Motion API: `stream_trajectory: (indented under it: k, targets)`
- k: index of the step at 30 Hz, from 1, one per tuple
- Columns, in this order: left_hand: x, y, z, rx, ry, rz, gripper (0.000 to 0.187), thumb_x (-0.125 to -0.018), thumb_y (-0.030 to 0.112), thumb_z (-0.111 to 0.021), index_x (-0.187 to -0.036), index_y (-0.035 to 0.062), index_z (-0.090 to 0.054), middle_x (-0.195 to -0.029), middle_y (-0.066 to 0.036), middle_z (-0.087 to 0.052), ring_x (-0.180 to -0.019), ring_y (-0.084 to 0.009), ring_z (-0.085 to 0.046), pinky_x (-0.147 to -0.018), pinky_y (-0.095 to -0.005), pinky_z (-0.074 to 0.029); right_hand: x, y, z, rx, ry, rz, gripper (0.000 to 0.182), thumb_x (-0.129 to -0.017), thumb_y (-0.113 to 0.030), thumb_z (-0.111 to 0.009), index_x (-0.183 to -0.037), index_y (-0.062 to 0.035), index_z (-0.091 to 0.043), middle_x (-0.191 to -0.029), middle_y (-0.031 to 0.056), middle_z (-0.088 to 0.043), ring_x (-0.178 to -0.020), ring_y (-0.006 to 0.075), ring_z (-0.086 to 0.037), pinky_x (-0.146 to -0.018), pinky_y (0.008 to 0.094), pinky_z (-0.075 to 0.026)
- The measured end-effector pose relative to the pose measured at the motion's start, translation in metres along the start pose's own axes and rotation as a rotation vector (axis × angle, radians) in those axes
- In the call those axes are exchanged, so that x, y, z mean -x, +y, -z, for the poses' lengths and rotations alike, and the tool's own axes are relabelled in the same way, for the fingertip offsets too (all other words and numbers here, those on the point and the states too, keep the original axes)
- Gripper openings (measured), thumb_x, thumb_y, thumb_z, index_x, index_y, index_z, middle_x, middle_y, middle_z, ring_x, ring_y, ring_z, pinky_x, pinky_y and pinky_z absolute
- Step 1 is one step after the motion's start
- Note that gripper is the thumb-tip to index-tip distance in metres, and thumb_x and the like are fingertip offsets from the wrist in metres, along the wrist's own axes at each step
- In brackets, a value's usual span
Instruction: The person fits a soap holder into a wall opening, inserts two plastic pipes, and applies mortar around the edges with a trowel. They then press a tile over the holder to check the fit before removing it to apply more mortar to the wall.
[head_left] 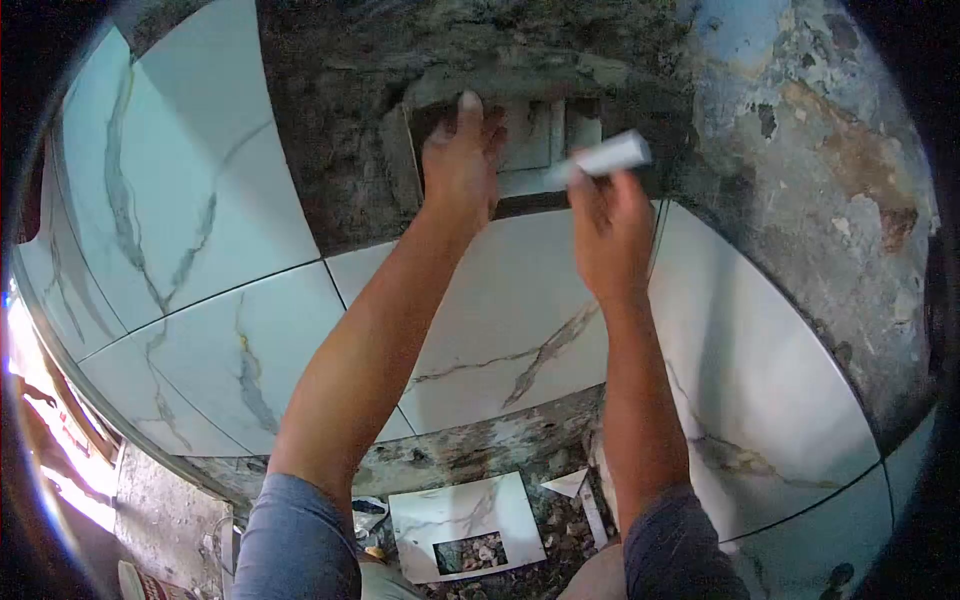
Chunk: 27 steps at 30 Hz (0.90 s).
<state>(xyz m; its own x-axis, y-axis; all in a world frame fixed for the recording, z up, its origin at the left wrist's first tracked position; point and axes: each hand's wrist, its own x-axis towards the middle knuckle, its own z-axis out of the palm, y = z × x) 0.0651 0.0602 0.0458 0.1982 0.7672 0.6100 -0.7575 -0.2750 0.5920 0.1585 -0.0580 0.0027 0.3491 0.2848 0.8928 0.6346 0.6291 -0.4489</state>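
Observation:
My left hand (pixel 462 160) is at the left side of a rectangular recess (pixel 408 150) in the dark mortared wall. Its thumb points up, and the other fingers reach into the recess, partly in shadow. A pale box-like fitting (pixel 528 140) sits inside the recess. Between the thumb and fingers of my right hand (pixel 612 225) is a white oblong piece (pixel 615 153), smeared by motion, in front of the recess's lower right corner. Just below both hands runs the top edge of a white marbled wall tile (pixel 510 300).
More marbled tiles (pixel 190 170) cover the wall at left, and another tile (pixel 760 380) stands at right beneath bare, patchy plaster (pixel 820 150). On the rubble floor lies a tile with a rectangular cutout (pixel 465 510), near a triangular offcut (pixel 566 483) and a narrow strip (pixel 592 512).

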Motion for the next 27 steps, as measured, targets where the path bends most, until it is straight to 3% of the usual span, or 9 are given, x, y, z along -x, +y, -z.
stream_trajectory:
  k: [1, 3, 4, 6, 10, 13, 15, 19, 27]
  targets:
    - [0.0, 0.003, 0.001, 0.009, 0.0, -0.004, 0.064, -0.085, 0.039, -0.065, -0.121, -0.0068, -0.038, -0.101, -0.012, -0.055, -0.086, -0.0204, -0.057, -0.08, -0.0357, -0.048, -0.017, 0.006, -0.01, 0.147, -0.048, 0.003, 0.024, -0.086, -0.018, -0.061, -0.097, 0.0031, -0.057, -0.079, 0.0161, -0.064, -0.075, 0.0263, -0.065, -0.066, 0.0364, -0.05]
    - [0.002, 0.011, 0.006, -0.156, -0.022, 0.107, 0.062, -0.084, 0.044, -0.064, -0.113, -0.0072, -0.044, -0.078, -0.008, -0.054, -0.056, -0.0138, -0.05, -0.048, -0.0305, -0.043, -0.033, 0.015, -0.025, 0.298, -0.096, 0.008, 0.024, -0.085, -0.018, -0.063, -0.094, 0.0032, -0.057, -0.078, 0.0186, -0.063, -0.075, 0.0309, -0.065, -0.067, 0.0395, -0.05]
    - [0.006, 0.013, 0.003, -0.152, -0.022, 0.105, 0.062, -0.084, 0.044, -0.064, -0.113, -0.0072, -0.044, -0.078, -0.008, -0.054, -0.056, -0.0138, -0.05, -0.048, -0.0305, -0.043, -0.037, 0.015, -0.03, 0.323, -0.162, 0.004, 0.024, -0.084, -0.019, -0.063, -0.093, 0.0028, -0.056, -0.08, 0.021, -0.062, -0.077, 0.035, -0.063, -0.069, 0.0425, -0.049]
    - [0.011, 0.017, -0.005, -0.244, 0.153, 0.137, 0.061, -0.083, 0.048, -0.064, -0.107, -0.0054, -0.047, -0.064, -0.004, -0.047, -0.041, -0.0111, -0.037, -0.033, -0.0298, -0.029, -0.04, 0.022, -0.038, 0.352, -0.249, -0.007, 0.027, -0.083, -0.016, -0.062, -0.1, 0.0027, -0.054, -0.092, 0.0253, -0.062, -0.086, 0.04, -0.062, -0.075, 0.048, -0.048]
    - [0.013, 0.021, -0.005, -0.255, 0.146, 0.134, 0.059, -0.083, 0.047, -0.065, -0.107, -0.0038, -0.048, -0.059, -0.004, -0.042, -0.039, -0.0115, -0.036, -0.032, -0.0287, -0.028, -0.039, 0.007, -0.038, 0.501, -0.309, 0.015, 0.035, -0.086, -0.016, -0.058, -0.116, 0.0009, -0.051, -0.098, 0.0237, -0.062, -0.09, 0.0396, -0.062, -0.076, 0.0464, -0.048]
    - [0.003, 0.01, 0.005, -0.234, 0.071, 0.172, 0.059, -0.081, 0.047, -0.067, -0.108, -0.0029, -0.048, -0.068, -0.006, -0.05, -0.049, -0.0137, -0.046, -0.04, -0.0299, -0.037, -0.042, 0.001, -0.039, 0.519, -0.323, 0.072, 0.04, -0.086, -0.018, -0.059, -0.119, 0.001, -0.05, -0.101, 0.0248, -0.061, -0.093, 0.042, -0.06, -0.079, 0.0483, -0.047]
    - [-0.007, -0.007, 0.006, -0.043, 0.054, -0.003, 0.06, -0.081, 0.047, -0.067, -0.109, -0.0025, -0.048, -0.082, -0.008, -0.055, -0.067, -0.0173, -0.053, -0.054, -0.033, -0.046, -0.05, 0.001, -0.044, 0.593, -0.481, 0.045, 0.041, -0.085, -0.018, -0.059, -0.12, 0.0009, -0.049, -0.105, 0.0253, -0.06, -0.097, 0.0428, -0.059, -0.082, 0.0473, -0.047]
    - [0.01, 0.012, -0.006, -0.062, 0.079, 0.067, 0.06, -0.081, 0.046, -0.067, -0.111, -0.0021, -0.048, -0.095, -0.01, -0.057, -0.084, -0.0199, -0.054, -0.067, -0.0361, -0.047, -0.062, -0.001, -0.057, 0.709, -0.583, -0.061, 0.04, -0.083, -0.015, -0.059, -0.119, 0.0009, -0.051, -0.11, 0.0261, -0.059, -0.102, 0.0421, -0.057, -0.086, 0.047, -0.046]
    - [0.01, 0.016, -0.005, -0.21, 0.158, 0.148, 0.063, -0.078, 0.055, -0.066, -0.108, 0.0018, -0.049, -0.069, -0.004, -0.045, -0.04, -0.0143, -0.038, -0.033, -0.0304, -0.029, -0.081, 0.021, -0.052, 0.537, -0.694, 0.035, 0.044, -0.077, -0.001, -0.055, -0.12, 0.0013, -0.051, -0.114, 0.0293, -0.055, -0.109, 0.0416, -0.052, -0.091, 0.046, -0.043]
